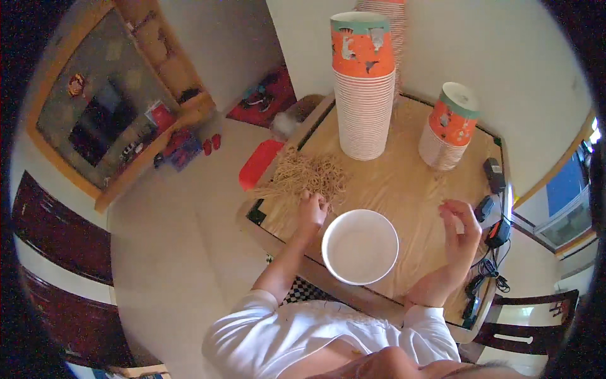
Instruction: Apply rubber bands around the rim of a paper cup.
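Note:
At the left edge of the wooden table is a heap of thin tan strands (304, 174), too fine to tell whether they are rubber bands or twine. My left hand (312, 211) reaches to its near side, fingers bent and pressed together; what they pinch is hidden. A white paper bucket (360, 247) stands mouth up between my arms, its inside bare. My right hand (461, 228) is raised to the right of the bucket, fingers loosely curved and apart, holding nothing I can see.
Behind rise a tall stack of orange-and-green paper buckets (363, 82) and a shorter stack (448, 129). Black power adapters with cables (497, 234) line the table's right edge. A red stool or tray (260, 164) is beyond its left edge; a dark chair (530, 328) stands right.

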Demonstrator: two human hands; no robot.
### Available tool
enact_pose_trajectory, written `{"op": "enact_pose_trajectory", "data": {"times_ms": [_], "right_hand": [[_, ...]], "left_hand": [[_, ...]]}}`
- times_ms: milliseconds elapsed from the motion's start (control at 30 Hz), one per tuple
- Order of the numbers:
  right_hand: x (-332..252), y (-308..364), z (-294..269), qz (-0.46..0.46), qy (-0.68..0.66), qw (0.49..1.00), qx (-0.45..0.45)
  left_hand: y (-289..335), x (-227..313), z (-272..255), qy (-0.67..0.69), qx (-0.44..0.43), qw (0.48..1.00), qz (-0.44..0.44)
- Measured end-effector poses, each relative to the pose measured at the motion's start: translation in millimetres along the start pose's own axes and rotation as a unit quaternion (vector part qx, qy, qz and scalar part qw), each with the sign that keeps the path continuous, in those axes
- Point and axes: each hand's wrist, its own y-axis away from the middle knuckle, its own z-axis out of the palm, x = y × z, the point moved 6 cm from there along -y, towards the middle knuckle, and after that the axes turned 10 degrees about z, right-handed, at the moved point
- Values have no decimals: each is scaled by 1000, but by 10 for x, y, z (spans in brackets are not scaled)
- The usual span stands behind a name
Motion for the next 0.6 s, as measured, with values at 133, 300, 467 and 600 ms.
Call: {"op": "enact_pose_trajectory", "data": {"times_ms": [133, 300, 467, 600], "right_hand": [[-15, -19, 104, -18, 3, 999, -51], [-16, -56, 235, 13, -40, 996, -84], [17, -44, 317, -75, 3, 991, -110], [35, 10, 529, -111, -29, 982, -148]], "left_hand": [[-492, -282, -52, 245, 17, 969, -42], [-1385, 616, -1635, 404, 119, 907, -21], [-1331, 1139, -2147, 458, 142, 875, 66], [-749, 1489, -2065, 410, 20, 912, 29]]}}
